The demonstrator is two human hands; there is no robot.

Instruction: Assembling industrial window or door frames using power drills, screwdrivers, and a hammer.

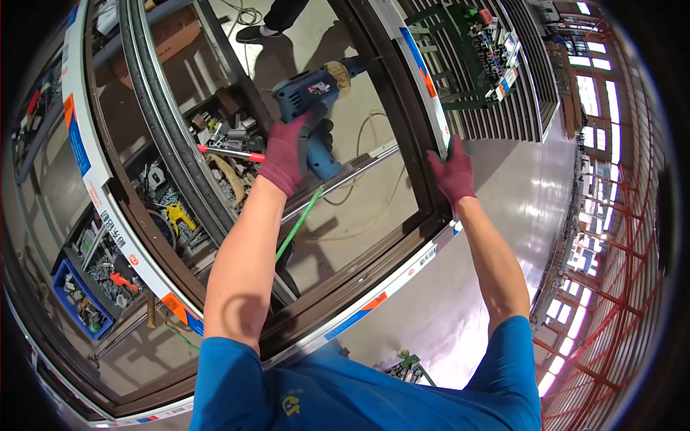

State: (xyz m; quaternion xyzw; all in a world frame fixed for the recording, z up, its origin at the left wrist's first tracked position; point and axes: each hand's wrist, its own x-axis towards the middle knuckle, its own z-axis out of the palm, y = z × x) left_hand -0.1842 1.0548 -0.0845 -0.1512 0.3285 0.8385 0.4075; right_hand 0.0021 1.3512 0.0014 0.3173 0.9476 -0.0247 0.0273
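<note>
A blue power drill (305,92) lies on its side in my left hand (289,151), gloved in maroon with dark fingers. Those fingers wrap round its handle, and the blue handle end shows below them. The drill's nose, wrapped in tan material, points right at the inner side of a dark brown metal frame (412,144). White, blue and orange protective film covers the frame's outer face. My right hand (454,174), gloved the same way, clasps that frame's right side, thumb towards the inside; its fingertips are partly hidden.
Beneath the frame, trays of metal fittings (233,133) hold a red-handled tool (248,154) and yellow pliers (178,215). A blue bin (80,298) stands at lower left. A green cord (298,226) hangs near the crossbar. Another person's shoe (259,34) shows at the top; a green cart (471,54) stands upper right.
</note>
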